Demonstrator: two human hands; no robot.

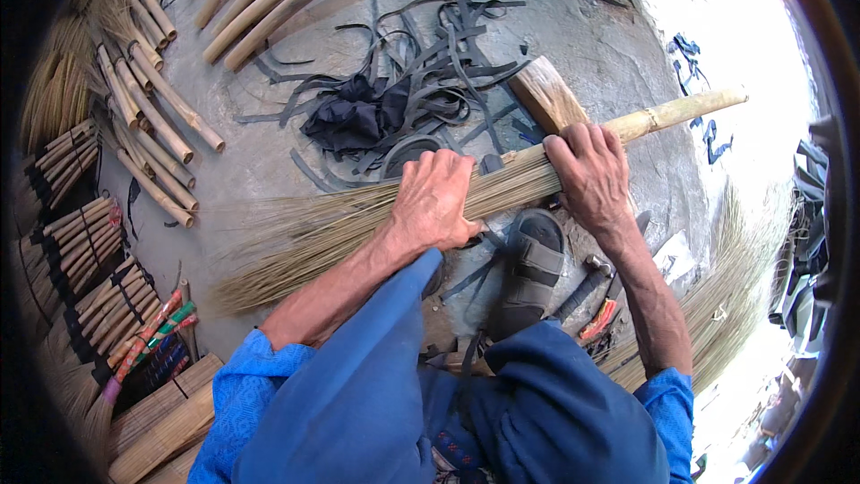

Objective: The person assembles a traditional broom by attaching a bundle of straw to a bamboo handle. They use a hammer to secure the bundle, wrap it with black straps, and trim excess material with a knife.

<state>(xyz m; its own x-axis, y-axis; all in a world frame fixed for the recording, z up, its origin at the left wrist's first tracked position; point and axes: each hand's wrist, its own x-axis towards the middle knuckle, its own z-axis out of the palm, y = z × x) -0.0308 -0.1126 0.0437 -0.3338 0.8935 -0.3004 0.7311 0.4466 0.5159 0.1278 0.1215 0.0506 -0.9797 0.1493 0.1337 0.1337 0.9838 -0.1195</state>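
Across my lap lies a broom of dry grass stalks (pixel 300 246) with a pale bamboo handle (pixel 690 109) sticking out to the upper right. My left hand (pixel 434 202) is closed over the stalks near the middle of the bundle. My right hand (pixel 589 177) is wrapped round the place where the stalks meet the bamboo. The loose stalk ends fan out to the left. Just beyond my right hand a wooden block (pixel 548 94) sits on the ground, partly behind the handle. My palms and thumbs are partly hidden.
Dark rubber strips and black cloth (pixel 358 112) lie tangled ahead. A hammer (pixel 587 285) is beside my sandal (pixel 537 255). Bamboo-handled brooms (pixel 152 116) and tied bundles (pixel 85 233) stand at the left; bamboo poles (pixel 287 0) lie at the back. Loose grass (pixel 717 305) spreads at the right.
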